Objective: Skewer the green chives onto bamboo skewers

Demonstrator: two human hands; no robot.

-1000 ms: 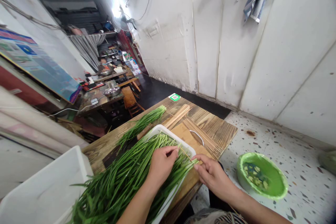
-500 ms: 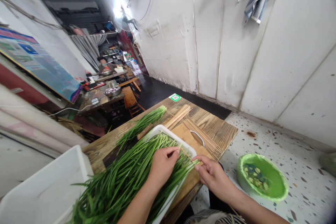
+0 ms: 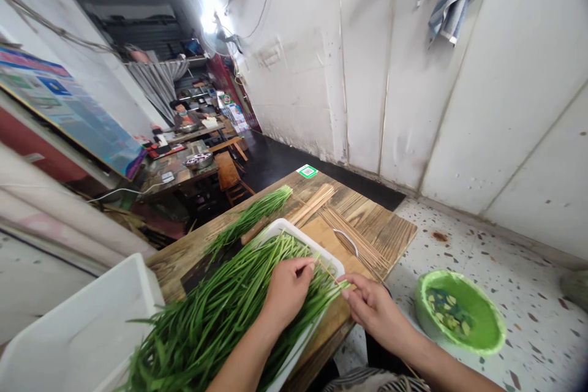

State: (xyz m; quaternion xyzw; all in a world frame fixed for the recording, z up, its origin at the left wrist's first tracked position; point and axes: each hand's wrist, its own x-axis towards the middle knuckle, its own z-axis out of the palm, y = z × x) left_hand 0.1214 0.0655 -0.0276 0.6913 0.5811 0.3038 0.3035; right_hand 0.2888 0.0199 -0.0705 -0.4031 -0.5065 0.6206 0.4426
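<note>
Bare wood open only along table's far right edge [image 3: 395, 229]; loose skewers [image 3: 356, 239] fanned before it, tray rim [image 3: 337, 264] and heaped chives [image 3: 220, 312] filling the middle, white tub [image 3: 92, 318] walling the left

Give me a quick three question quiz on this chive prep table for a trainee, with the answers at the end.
1. True or false: the green basin stands on the wooden table.
2. The left hand rests on: A) a towel, B) the chives in the white tray, C) the basin.
3. What lies loose on the table beyond the tray?
Key: 1 false, it stands on the floor. 2 B. 3 bamboo skewers.
</note>
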